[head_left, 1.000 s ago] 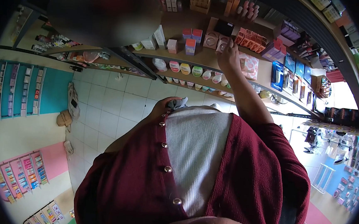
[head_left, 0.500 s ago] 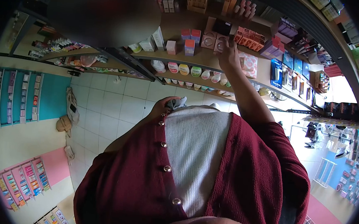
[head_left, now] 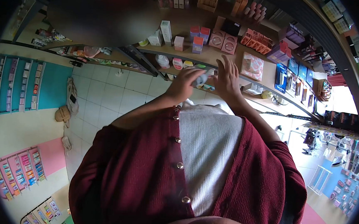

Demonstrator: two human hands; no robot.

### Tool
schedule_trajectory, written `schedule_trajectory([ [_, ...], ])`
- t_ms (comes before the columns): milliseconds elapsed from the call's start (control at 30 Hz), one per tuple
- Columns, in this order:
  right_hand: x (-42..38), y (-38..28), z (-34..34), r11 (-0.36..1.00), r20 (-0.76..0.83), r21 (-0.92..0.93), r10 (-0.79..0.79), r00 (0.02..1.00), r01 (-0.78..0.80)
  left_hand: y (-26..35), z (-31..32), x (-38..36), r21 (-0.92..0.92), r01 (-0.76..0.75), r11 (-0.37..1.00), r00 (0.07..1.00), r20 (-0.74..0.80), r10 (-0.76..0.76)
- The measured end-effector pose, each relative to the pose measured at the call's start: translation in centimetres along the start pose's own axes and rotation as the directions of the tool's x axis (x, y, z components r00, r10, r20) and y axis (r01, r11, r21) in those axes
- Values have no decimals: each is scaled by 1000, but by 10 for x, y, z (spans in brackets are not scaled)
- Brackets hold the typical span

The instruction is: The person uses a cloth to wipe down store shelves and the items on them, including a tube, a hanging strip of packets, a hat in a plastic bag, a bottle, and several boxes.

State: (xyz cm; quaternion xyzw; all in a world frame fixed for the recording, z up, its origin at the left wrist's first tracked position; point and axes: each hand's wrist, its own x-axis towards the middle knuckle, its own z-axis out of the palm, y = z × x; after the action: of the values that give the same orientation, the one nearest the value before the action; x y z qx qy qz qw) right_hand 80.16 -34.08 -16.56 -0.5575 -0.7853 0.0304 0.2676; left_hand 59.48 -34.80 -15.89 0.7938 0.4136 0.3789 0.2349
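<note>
The left grip (head_left: 184, 85) was clenched on a grey cloth (head_left: 201, 80), which poked out toward the right grip (head_left: 228, 79). The right grip was released and spread, just beside the cloth; contact couldn't be told. Beyond it, pink boxes (head_left: 223, 42) stood on a shelf (head_left: 208, 60).

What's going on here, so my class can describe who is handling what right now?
A person in a dark red cardigan is in front of a stocked shelf. The left hand holds what looks like a grey cloth. The right hand is open beside it; whether it touches the cloth is unclear. Pink boxes with round windows and a pink-and-white patterned box sit on the shelf beyond the hands.
</note>
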Motion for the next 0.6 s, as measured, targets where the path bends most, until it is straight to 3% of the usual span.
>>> schedule_trajectory([
  [33, -9, 2, 5, 999, 21, -41, 1, 1000, 0, 4, 9, 10, 54, -185, 981, 982, 49, 182],
  [133, -24, 6, -10, 991, 75, -131, 11, 997, -1, 10, 39, 37, 49, -173, 984, 985, 24, 172],
  [200, -23, 7, -35, 981, 296, 183, -120, 947, 67, 12, 56, 51, -10, -107, 994, 994, 6, 107],
  [267, -33, 3, -57, 970, 230, 208, -171, 958, 124, 12, 71, 67, 90, -65, 994, 995, -73, 72],
  [333, -43, 2, -73, 897, 380, 400, 23, 925, -187, 10, 79, 78, 164, -62, 985, 998, -4, 64],
  [400, -56, 12, -77, 873, 372, 402, 118, 921, -274, 6, 96, 78, 391, -63, 918, 998, 28, 56],
  [467, -69, 24, -75, 835, 327, 416, 231, 916, -359, -1, 107, 78, 340, -80, 937, 994, 104, 47],
  [533, -80, 36, -74, 821, 323, 412, 274, 906, -395, 10, 105, 78, 217, -210, 953, 959, 235, 158],
  [600, -88, 41, -75, 703, 373, 474, 385, 844, -530, 13, 104, 75, 221, -240, 945, 956, 221, 192],
])
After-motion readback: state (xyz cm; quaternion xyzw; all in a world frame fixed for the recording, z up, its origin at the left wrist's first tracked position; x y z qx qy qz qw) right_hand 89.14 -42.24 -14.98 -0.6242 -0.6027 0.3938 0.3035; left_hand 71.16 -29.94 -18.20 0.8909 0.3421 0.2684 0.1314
